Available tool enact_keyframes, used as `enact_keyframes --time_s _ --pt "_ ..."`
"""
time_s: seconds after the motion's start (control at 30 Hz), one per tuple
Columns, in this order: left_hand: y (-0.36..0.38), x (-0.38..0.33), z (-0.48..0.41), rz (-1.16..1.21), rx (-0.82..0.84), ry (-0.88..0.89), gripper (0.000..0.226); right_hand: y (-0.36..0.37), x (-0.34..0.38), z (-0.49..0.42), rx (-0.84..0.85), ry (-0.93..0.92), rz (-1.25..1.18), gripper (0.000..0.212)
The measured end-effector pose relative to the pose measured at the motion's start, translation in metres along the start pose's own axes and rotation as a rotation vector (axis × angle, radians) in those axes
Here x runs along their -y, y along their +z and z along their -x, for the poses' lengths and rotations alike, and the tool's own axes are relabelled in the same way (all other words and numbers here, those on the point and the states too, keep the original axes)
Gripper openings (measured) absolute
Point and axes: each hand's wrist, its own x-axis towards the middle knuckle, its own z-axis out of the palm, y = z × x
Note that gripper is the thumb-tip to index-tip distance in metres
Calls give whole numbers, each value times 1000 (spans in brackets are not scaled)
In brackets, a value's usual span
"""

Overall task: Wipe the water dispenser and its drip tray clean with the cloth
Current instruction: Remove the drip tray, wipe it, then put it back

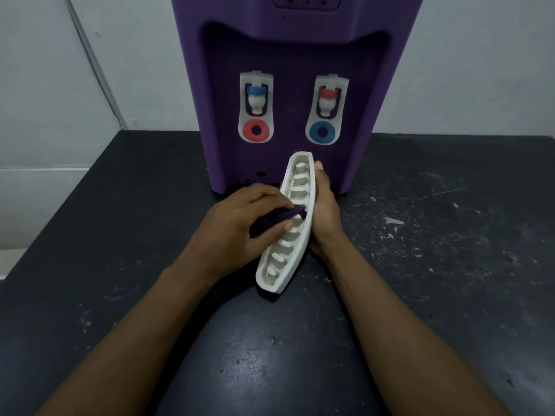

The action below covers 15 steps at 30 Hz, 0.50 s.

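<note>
Right hand (326,205) grips the drip tray (288,223), running 12 to 6 o'clock; left hand (240,223) pinches the cloth (270,220) mid-tray

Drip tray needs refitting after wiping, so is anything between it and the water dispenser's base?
Nothing visible. The right hand holds the drip tray tilted just in front of the water dispenser, the left hand presses the purple cloth into it; only black table lies between.

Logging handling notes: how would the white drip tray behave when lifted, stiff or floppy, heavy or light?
Probably stiff: the drip tray shows no sag though the right hand grips only one long side. Likely light, as one hand props it on edge. It might twist under the left hand pressing the cloth.
</note>
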Motion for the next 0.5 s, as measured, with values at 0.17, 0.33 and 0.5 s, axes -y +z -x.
enact_keyframes --time_s 0.17,0.33,0.5 --pt "0 -1 -4 -105 33 -14 25 1 -1 1 7 29 22 53" --pt "4 -14 -7 -178 34 0 25 0 -3 1 45 44 -13 53" --pt "3 -20 -6 -71 17 16 21 0 -4 0 58 37 -20 58"
